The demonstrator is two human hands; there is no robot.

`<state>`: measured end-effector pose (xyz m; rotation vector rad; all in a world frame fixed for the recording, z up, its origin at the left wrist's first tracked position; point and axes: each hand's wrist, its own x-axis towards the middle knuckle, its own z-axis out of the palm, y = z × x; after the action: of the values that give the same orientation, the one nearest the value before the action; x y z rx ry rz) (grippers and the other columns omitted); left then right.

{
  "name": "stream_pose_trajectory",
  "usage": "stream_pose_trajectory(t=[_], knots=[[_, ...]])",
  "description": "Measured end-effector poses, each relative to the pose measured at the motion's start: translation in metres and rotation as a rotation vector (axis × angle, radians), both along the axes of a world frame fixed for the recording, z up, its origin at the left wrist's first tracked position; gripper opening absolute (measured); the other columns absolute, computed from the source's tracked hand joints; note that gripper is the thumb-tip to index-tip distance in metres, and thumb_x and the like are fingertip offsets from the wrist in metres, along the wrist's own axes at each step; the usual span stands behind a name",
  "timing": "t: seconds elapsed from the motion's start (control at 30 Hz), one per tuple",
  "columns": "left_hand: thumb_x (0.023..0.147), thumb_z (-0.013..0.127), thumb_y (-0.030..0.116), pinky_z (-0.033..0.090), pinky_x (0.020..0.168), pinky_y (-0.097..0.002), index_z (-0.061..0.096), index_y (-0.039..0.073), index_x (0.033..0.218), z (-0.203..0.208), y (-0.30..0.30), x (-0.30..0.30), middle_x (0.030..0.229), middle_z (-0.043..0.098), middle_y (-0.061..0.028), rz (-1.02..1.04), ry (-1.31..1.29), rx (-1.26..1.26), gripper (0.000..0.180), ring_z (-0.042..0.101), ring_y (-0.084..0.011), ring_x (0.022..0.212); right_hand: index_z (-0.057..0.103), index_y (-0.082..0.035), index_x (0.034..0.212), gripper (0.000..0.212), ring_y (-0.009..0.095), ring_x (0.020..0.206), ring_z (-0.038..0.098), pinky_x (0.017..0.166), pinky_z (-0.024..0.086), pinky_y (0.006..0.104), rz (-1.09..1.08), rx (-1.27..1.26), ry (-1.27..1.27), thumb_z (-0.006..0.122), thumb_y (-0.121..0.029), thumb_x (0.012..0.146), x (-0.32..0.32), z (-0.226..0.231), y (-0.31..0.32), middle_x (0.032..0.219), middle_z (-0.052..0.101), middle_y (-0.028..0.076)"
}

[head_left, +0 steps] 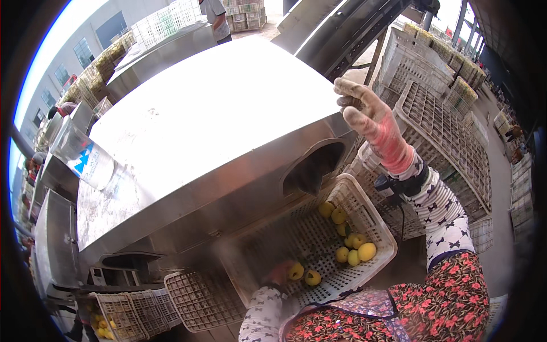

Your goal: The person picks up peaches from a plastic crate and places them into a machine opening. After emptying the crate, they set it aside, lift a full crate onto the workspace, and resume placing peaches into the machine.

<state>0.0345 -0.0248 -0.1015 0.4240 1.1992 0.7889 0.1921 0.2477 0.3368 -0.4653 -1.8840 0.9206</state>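
My left hand (278,273) reaches down into a pale plastic crate (376,219), beside a yellow fruit (296,271). Blur and shadow hide its fingers, so whether it grips that fruit does not show. Another yellow fruit (312,277) lies just right of it, and several more yellow fruits (354,245) rest along the crate's right side. Raised at the right corner of a white-topped metal machine (222,108), my right hand (373,117) wears a dirty pale and pink glove. Its fingers are curved and apart, with nothing visible between them.
A dark chute opening (313,168) in the machine's side faces the crate. A clear plastic jug (85,157) stands on the top's left end. Lattice crates (444,142) are stacked at right; another crate (202,299) sits lower left. A conveyor (353,34) rises behind, and a person (215,20) stands far back.
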Motion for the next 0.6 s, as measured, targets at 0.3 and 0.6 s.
stream_pose_trajectory(t=[0.3,0.6], knots=[[0.090,0.056,0.025,0.049,0.090,-0.0388,0.067,0.012,0.110,-0.017,-0.031,-0.028,0.107,0.068,-0.0097,-0.388,0.375,0.601,0.026,0.063,-0.0261,0.100,0.058,-0.016,0.131,0.036,0.014,0.062,0.058,0.060,0.050,0.0300,0.063,0.205,-0.872,0.052,-0.014,0.095,-0.128,0.085,0.019,0.078,0.066,0.006],[0.077,0.064,0.046,0.050,0.085,-0.0414,0.067,0.008,0.110,0.033,-0.036,0.014,0.104,0.068,-0.0169,-0.869,0.619,0.240,0.051,0.065,-0.0318,0.096,0.054,-0.021,0.134,0.055,0.031,0.096,0.065,0.078,0.050,0.0409,-0.115,0.748,-1.250,0.045,0.000,0.084,-0.229,0.064,0.027,0.106,0.068,0.012]])
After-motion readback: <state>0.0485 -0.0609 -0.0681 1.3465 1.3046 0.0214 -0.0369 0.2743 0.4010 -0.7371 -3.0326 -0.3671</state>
